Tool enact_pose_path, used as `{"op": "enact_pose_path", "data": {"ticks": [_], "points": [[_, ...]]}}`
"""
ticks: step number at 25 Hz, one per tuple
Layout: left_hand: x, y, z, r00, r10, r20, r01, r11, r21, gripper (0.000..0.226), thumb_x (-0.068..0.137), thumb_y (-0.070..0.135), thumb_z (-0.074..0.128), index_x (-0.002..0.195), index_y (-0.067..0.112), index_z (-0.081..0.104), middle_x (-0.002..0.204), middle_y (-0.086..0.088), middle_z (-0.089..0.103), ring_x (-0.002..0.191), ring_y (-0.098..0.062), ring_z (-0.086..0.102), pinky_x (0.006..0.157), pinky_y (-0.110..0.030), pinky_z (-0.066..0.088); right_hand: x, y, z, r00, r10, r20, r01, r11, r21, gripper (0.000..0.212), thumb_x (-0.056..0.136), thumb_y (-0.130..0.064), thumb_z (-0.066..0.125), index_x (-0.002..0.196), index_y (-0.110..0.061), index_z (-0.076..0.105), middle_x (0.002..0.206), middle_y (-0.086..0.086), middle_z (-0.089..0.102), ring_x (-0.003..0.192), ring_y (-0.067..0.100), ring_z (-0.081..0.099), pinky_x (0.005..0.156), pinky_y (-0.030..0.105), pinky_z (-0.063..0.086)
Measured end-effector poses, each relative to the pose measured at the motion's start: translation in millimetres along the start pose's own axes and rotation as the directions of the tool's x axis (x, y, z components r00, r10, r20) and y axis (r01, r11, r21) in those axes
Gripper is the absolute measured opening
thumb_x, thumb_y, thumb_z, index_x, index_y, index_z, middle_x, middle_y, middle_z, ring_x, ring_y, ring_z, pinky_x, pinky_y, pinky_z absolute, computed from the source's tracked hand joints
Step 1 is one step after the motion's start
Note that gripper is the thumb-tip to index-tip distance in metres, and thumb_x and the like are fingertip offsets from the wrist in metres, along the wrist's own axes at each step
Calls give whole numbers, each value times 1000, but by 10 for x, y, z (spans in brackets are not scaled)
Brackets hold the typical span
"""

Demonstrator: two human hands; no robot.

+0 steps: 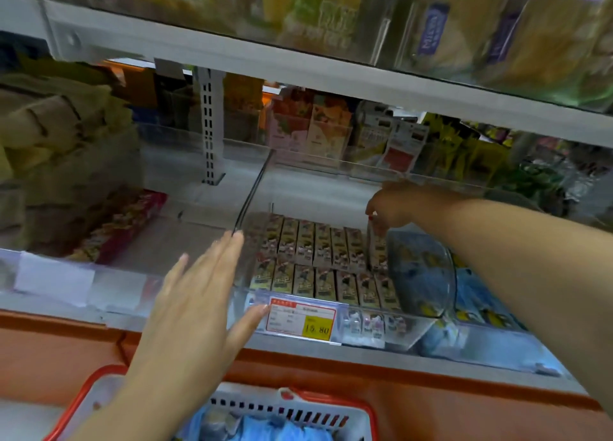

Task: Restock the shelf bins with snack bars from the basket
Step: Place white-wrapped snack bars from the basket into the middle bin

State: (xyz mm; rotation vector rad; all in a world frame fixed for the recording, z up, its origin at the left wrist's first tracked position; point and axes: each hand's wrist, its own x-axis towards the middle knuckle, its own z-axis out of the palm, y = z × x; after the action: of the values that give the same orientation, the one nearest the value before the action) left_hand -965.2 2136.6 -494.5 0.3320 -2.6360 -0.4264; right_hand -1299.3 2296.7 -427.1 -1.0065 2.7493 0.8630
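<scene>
At 7 o'clock, left hand [199, 303], grip apart, fingers straight, near the bin [251, 192] front — at 2 o'clock, right hand [394, 205], grip clamped on a snack bar [377, 243].

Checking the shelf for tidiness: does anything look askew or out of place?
Yes: at far left the red packet lies flat and slanted, whereas the snack bars sit in straight rows.

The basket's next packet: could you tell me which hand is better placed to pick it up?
Probably the left. The left hand is open, holds nothing and is nearer the basket; the right hand is deep in the shelf bin, pinching a snack bar.
</scene>
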Motion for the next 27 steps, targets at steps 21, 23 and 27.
{"op": "enact_pose_path", "data": {"ticks": [21,23,27], "points": [[-1964,-41,401,743,-134,656,259,961,-98,52,94,32,59,143,29,42,144,4,44,121,-14,52,102,-29,41,-2684,-2351,1326,887,-448,111,196,584,788,29,98,-22,51,127,-21,57,120,0,61,98,17,57,84,28,45],[-2128,11,512,723,-140,677,263,961,-83,51,95,30,58,143,27,43,141,2,49,117,-15,54,100,-30,43,-2781,-2496,1615,844,-491,215,170,626,761,32,92,-23,62,123,-18,60,121,3,63,102,16,58,83,25,45],[-2327,193,696,671,-92,736,215,974,-75,47,92,29,59,138,28,49,131,1,57,113,-17,56,93,-29,44,-2983,-2818,1921,813,-544,207,302,698,649,32,82,-14,62,113,-13,57,112,10,61,101,29,59,75,30,44]]}}
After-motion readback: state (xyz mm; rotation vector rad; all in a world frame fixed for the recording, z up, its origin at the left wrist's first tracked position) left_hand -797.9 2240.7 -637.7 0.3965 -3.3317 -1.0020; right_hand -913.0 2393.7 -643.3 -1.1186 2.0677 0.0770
